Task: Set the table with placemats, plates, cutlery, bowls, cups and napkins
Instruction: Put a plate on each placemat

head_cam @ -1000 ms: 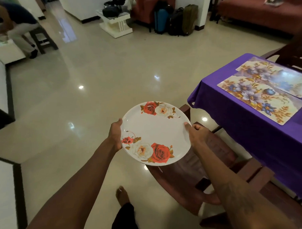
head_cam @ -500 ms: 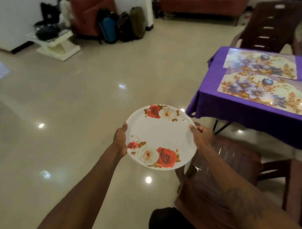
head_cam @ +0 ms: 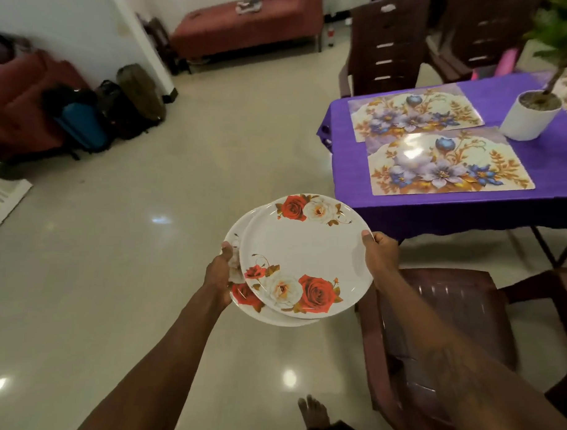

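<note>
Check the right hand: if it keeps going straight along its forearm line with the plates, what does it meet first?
Probably the hanging edge of the purple tablecloth, just ahead of the right hand holding the top rose-patterned white plate. The near floral placemat lies beyond. Depth is unclear.

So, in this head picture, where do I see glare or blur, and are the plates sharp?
Head view: ceiling lights glare as bright spots on the glossy floor and as a white patch on the nearer placemat. The left edge, by the red sofa, and the potted plant at top right are smeared. The two rose plates are sharp. Wide-angle bending shows at the borders.
</note>
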`<action>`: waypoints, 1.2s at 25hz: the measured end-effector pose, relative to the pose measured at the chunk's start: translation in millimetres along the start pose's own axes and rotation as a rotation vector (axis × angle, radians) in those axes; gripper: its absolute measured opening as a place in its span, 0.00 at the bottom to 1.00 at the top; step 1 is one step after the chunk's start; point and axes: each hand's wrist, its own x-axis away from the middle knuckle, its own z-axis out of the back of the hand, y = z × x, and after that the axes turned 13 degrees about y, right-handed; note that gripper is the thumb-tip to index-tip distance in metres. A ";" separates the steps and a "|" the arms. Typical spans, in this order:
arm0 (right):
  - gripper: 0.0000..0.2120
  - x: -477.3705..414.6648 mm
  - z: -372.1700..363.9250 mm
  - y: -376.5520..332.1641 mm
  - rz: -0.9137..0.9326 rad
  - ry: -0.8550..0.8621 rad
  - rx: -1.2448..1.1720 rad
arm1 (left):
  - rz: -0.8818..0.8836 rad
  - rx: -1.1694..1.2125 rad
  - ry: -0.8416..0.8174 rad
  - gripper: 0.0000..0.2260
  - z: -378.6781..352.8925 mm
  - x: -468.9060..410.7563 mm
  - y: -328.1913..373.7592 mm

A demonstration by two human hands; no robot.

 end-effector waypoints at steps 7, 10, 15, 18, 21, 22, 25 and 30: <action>0.14 -59.9 -37.0 -43.2 -0.158 0.373 -0.172 | -0.049 -0.035 -0.135 0.33 -67.5 -121.1 93.4; 0.16 -90.3 -43.9 -51.7 -0.240 0.611 -0.252 | -0.078 -0.070 -0.167 0.30 -98.0 -174.2 138.0; 0.19 -147.7 -55.6 -75.5 -0.430 0.942 -0.332 | -0.078 -0.157 -0.191 0.29 -147.0 -265.8 212.4; 0.20 -184.8 -69.9 -89.4 -0.544 1.029 -0.351 | -0.076 -0.196 -0.250 0.28 -194.9 -302.1 250.4; 0.20 -216.8 -78.9 -95.4 -0.653 1.088 -0.405 | -0.086 -0.256 -0.341 0.30 -250.7 -330.9 278.0; 0.19 -231.3 -81.4 -94.6 -0.664 1.119 -0.423 | -0.097 -0.300 -0.362 0.33 -273.6 -350.9 283.4; 0.19 -266.9 -86.9 -94.1 -0.680 1.212 -0.516 | -0.045 -0.396 -0.479 0.46 -348.4 -410.5 289.6; 0.20 -321.5 -79.6 -85.8 -0.679 1.363 -0.526 | -0.022 -0.563 -0.662 0.41 -459.5 -369.2 329.9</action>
